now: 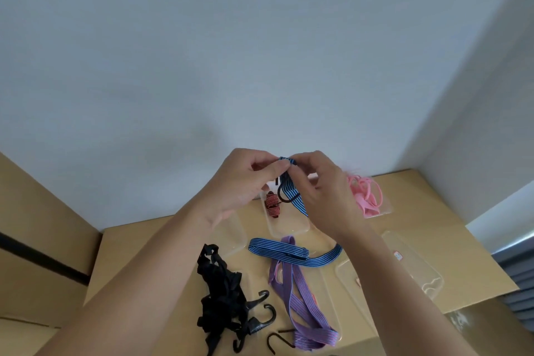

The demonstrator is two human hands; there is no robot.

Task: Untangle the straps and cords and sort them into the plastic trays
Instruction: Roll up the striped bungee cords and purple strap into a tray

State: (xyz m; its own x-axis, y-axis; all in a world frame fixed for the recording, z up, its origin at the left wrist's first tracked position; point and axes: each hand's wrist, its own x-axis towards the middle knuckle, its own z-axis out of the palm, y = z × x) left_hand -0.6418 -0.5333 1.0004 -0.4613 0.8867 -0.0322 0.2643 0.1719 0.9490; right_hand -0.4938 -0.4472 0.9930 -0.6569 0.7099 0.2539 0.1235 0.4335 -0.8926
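You are holding both hands raised and close together above the far middle of the tan desk [419, 211]. Your forearms are reaching in from the bottom corners of the view and converging.

Your left hand [245, 182] is showing its thumb side. Its thumb and forefinger are pinching the top end of a blue striped strap [271, 247], with the other fingers curling loosely behind. Your right hand [323, 191] is meeting it from the other side, back of the hand toward you. Its fingers are curling and pinching that same end, so the fingertips of both hands are nearly touching.

The strap is hanging down between your hands with a black hook [289, 196] dangling against it. It is passing behind your right wrist, and the rest of it is lying in a flat loop across the middle of the desk.

Below your hands, a clear tray [289, 230] is holding a folded red striped strap [273, 205]. Toward the far right corner, pink cords [365, 196] are sitting in a second clear tray [383, 211]. Another clear tray [416, 263] is lying by the right edge.

Near the front edge, a purple strap [291, 286] is trailing partly over a further clear tray [329, 306]. To its left, a black strap bundle [222, 280] with hooks is lying in a heap.
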